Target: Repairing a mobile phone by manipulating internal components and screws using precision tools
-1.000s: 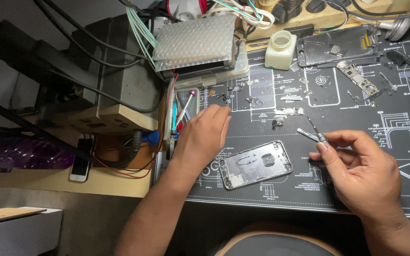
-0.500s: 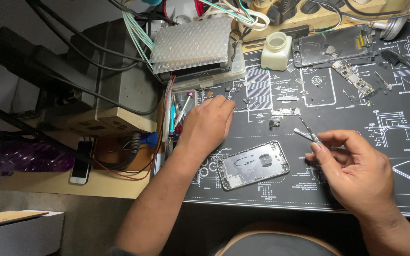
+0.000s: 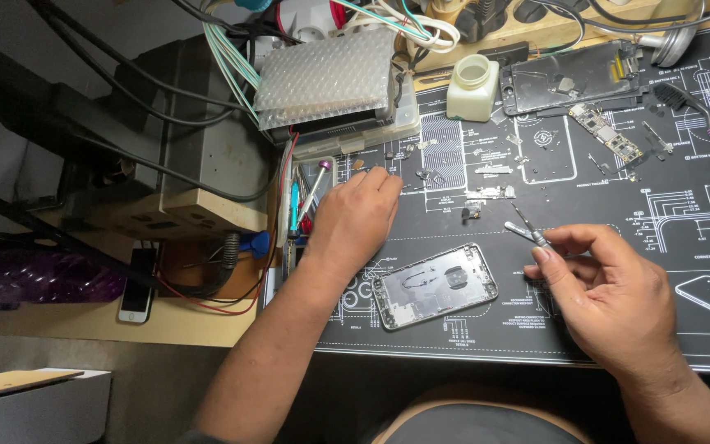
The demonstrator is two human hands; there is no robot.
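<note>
The right hand (image 3: 610, 288) is pinching slim metal tweezers (image 3: 526, 228) (light, stiff, best held mid-shank) beside the thin, bendable phone housing (image 3: 435, 285) on the mat (image 3: 684, 205), while the left hand (image 3: 355, 218), fingers curled, is seemingly fingering tiny screws (image 3: 425, 174).

Phone housing (image 3: 435, 285) lies on mat (image 3: 684, 329), between hands.

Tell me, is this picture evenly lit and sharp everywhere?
Head view: light falls brightest on the bubble-wrap pad and the dark work mat; the left side sinks into shadow; the open phone shell gleams slightly; both the left hand and right hand look sharp.
</note>
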